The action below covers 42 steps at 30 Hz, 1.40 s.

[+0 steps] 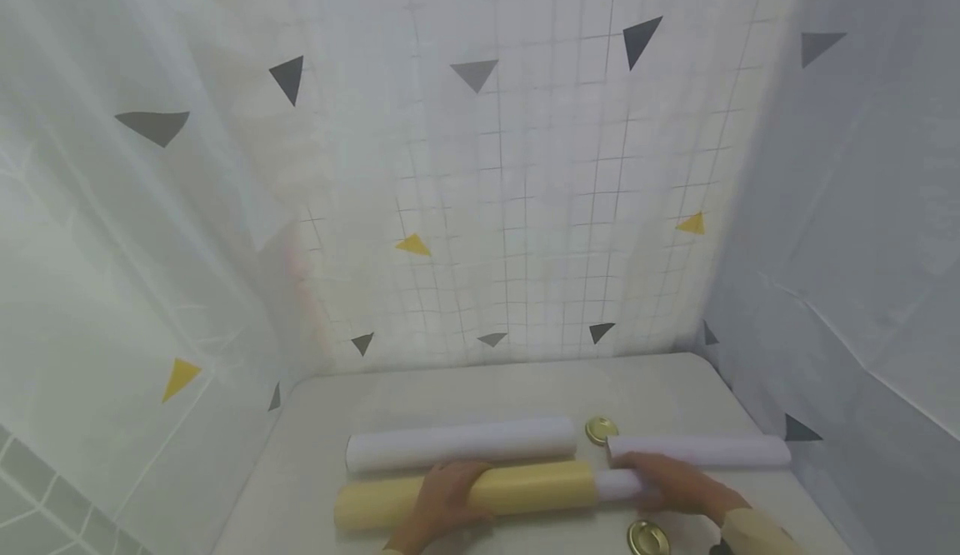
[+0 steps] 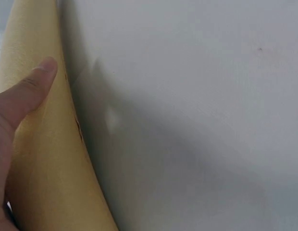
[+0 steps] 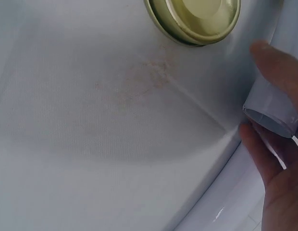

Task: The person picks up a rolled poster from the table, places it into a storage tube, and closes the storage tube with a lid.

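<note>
My left hand (image 1: 446, 497) grips a yellow-tan cardboard tube (image 1: 536, 488) lying across the front of the white table. The left wrist view shows the thumb (image 2: 41, 79) laid over the tube's side. From the tube's right end sticks a thinner white roll of paper (image 1: 617, 485). Its outer end is in my right hand (image 1: 671, 484). In the right wrist view the roll's hollow end (image 3: 274, 103) lies between thumb and fingers. Another white roll (image 1: 727, 451) lies just behind the right hand, and its side shows beneath the fingers in the right wrist view.
A thicker white roll (image 1: 461, 445) lies behind the yellow tube. One gold metal lid (image 1: 602, 430) sits between the two rear rolls, another gold lid (image 1: 648, 538) near the front. Pale sheeting with triangles (image 1: 525, 288) hangs behind and at both sides of the table (image 1: 480, 392).
</note>
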Each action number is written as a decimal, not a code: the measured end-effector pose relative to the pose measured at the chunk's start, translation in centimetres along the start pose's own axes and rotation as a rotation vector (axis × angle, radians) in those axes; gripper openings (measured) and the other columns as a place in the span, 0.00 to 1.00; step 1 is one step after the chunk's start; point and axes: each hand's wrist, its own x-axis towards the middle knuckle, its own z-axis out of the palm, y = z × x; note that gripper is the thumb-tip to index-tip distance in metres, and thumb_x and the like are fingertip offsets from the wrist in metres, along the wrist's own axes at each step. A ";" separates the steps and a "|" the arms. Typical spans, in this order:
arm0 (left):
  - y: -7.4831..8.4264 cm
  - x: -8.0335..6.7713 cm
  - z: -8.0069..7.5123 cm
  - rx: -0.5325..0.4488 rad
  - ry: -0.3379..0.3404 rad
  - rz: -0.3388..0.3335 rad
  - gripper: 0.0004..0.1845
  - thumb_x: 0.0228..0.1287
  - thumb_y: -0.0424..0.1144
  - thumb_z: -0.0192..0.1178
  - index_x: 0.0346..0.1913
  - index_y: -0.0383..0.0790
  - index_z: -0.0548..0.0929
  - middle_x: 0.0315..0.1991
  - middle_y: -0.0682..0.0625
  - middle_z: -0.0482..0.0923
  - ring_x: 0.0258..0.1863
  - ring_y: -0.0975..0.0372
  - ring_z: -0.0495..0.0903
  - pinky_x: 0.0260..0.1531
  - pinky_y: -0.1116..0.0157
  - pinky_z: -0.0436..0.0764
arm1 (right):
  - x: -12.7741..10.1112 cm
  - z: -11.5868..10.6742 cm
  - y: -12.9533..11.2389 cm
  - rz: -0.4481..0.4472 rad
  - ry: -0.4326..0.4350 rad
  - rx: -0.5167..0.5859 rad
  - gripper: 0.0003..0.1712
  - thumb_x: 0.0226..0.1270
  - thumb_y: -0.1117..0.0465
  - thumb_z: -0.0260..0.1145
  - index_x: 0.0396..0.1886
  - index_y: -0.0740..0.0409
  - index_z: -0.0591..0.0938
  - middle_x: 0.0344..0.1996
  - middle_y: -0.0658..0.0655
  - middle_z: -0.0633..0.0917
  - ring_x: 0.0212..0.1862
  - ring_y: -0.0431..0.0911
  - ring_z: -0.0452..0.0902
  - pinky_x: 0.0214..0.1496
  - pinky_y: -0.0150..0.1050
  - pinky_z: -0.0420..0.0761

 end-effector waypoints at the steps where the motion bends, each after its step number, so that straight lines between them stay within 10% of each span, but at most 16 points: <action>1: 0.0 0.0 0.0 0.003 0.002 0.002 0.40 0.43 0.67 0.75 0.58 0.50 0.83 0.52 0.58 0.89 0.50 0.61 0.87 0.50 0.60 0.82 | 0.0 0.0 0.0 -0.026 0.015 -0.004 0.35 0.50 0.54 0.80 0.60 0.56 0.81 0.56 0.57 0.87 0.58 0.49 0.84 0.60 0.49 0.83; 10: -0.2 0.0 0.1 -0.017 -0.045 -0.027 0.41 0.43 0.68 0.75 0.60 0.50 0.83 0.54 0.59 0.89 0.52 0.62 0.87 0.50 0.60 0.82 | 0.8 0.4 -0.3 -0.241 0.129 -0.023 0.27 0.55 0.59 0.79 0.53 0.63 0.81 0.48 0.59 0.88 0.50 0.50 0.85 0.52 0.44 0.86; 27: -0.3 0.6 1.2 -0.004 0.008 0.035 0.39 0.44 0.68 0.74 0.58 0.52 0.83 0.54 0.58 0.89 0.51 0.62 0.87 0.50 0.60 0.83 | 2.2 0.1 -1.5 -0.239 0.102 0.039 0.22 0.58 0.59 0.76 0.52 0.58 0.82 0.42 0.49 0.85 0.43 0.35 0.79 0.45 0.36 0.84; 36: 0.3 0.7 1.0 -0.036 -0.067 -0.006 0.40 0.45 0.68 0.74 0.60 0.52 0.82 0.55 0.59 0.88 0.51 0.62 0.86 0.51 0.61 0.82 | 3.3 0.3 -2.5 -0.013 -0.055 0.170 0.24 0.61 0.56 0.75 0.55 0.56 0.81 0.48 0.51 0.87 0.45 0.33 0.79 0.45 0.35 0.83; 42: 0.7 1.0 0.3 -0.050 -0.053 -0.018 0.40 0.44 0.67 0.75 0.60 0.51 0.83 0.55 0.59 0.88 0.52 0.61 0.87 0.50 0.60 0.82 | 3.7 0.3 -2.5 -0.019 -0.054 0.280 0.24 0.61 0.58 0.76 0.55 0.58 0.81 0.50 0.57 0.88 0.50 0.37 0.82 0.44 0.33 0.85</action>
